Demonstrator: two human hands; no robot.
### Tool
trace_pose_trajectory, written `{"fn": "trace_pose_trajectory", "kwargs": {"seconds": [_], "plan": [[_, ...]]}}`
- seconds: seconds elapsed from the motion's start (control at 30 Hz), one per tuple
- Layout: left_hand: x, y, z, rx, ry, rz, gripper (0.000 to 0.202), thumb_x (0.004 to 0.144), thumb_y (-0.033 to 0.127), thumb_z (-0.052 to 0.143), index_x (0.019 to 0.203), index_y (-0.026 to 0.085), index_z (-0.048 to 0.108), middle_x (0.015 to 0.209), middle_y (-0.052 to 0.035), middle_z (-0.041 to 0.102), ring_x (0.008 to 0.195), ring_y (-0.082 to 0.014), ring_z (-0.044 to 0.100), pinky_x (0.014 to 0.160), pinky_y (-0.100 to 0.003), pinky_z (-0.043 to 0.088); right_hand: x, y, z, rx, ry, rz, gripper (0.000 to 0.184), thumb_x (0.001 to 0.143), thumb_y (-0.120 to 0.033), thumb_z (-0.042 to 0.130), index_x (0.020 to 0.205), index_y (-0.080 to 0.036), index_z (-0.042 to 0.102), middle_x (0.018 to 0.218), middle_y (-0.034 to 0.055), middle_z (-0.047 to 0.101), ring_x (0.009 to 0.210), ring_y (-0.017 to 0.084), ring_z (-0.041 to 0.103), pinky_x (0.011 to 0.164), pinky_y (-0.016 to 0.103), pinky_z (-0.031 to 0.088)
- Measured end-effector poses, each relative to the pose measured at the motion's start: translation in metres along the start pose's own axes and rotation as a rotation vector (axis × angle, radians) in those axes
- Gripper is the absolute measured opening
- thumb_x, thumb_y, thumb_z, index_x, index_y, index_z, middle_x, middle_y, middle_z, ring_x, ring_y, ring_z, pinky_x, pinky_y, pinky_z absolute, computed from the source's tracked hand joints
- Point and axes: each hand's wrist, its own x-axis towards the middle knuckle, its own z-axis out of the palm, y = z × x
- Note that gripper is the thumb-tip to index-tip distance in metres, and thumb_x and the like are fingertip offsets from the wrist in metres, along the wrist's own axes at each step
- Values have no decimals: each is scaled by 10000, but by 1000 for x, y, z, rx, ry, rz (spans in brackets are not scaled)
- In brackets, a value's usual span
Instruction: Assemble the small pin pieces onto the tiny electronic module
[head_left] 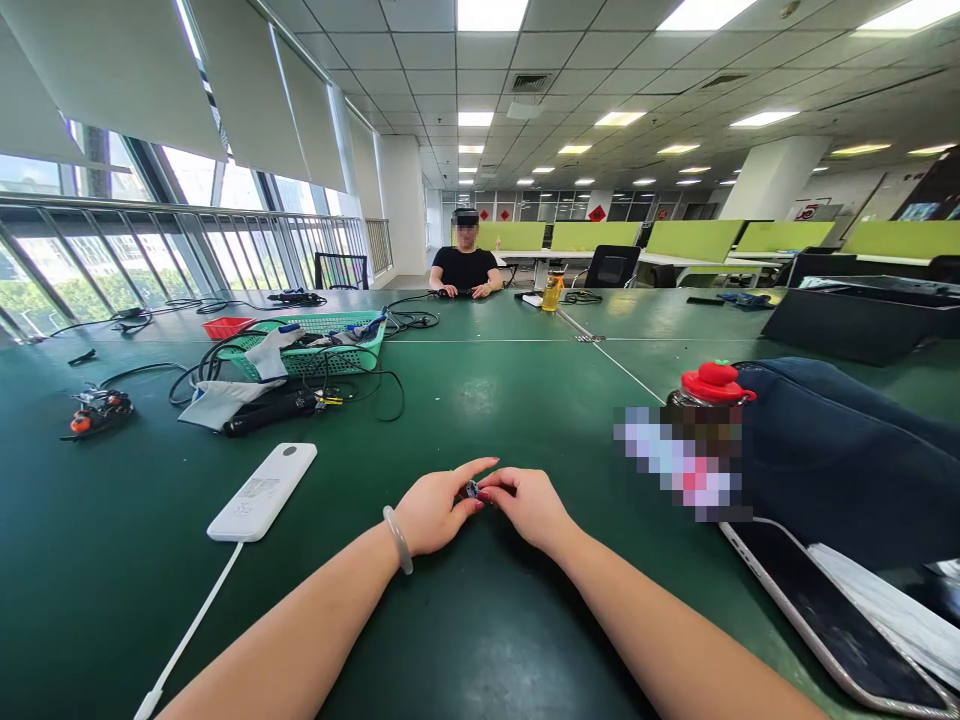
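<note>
My left hand [435, 510] and my right hand [529, 505] meet over the green table [487, 400], close in front of me. Between their fingertips sits a small dark metallic object [472, 490], too small to name. Both hands pinch it, fingers curled inward. A pale bangle [397, 540] circles my left wrist. Both forearms rest low over the table.
A white power bank [262, 492] with a cable lies to the left. Further back a teal basket [315, 345] holds cables and cloth. A red-capped bottle [709, 385], dark cloth [840, 450] and a phone [825, 610] lie at right. Another person [465, 268] sits at the far end.
</note>
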Motion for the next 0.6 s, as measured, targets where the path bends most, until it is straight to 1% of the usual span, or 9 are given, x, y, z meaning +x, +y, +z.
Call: {"fn": "trace_pose_trajectory", "kwargs": {"seconds": [0.2,0.4,0.6], "plan": [[0,-1,0,19,-34,14,529,789,211,476,1291,315,345,939,5,640,797,-161,575,747,-276,423,1,3,0,-73,-36,-18,159,742,-268,539,788,-233,687,745,-11,682,656,141,594,662,265,449],[0,0,-1,-3,-9,-12,519,795,224,467,1295,297,349,854,5,636,734,-149,562,708,-259,418,0,0,0,-41,35,-38,147,736,-275,552,781,-230,685,753,-3,676,683,144,591,661,264,445],[0,1,-1,-63,-13,-27,543,782,220,491,1300,289,342,786,20,635,677,-136,556,680,-251,417,-1,-6,0,-19,48,-34,137,731,-249,544,741,-224,679,752,-3,678,692,144,594,675,267,447]]}}
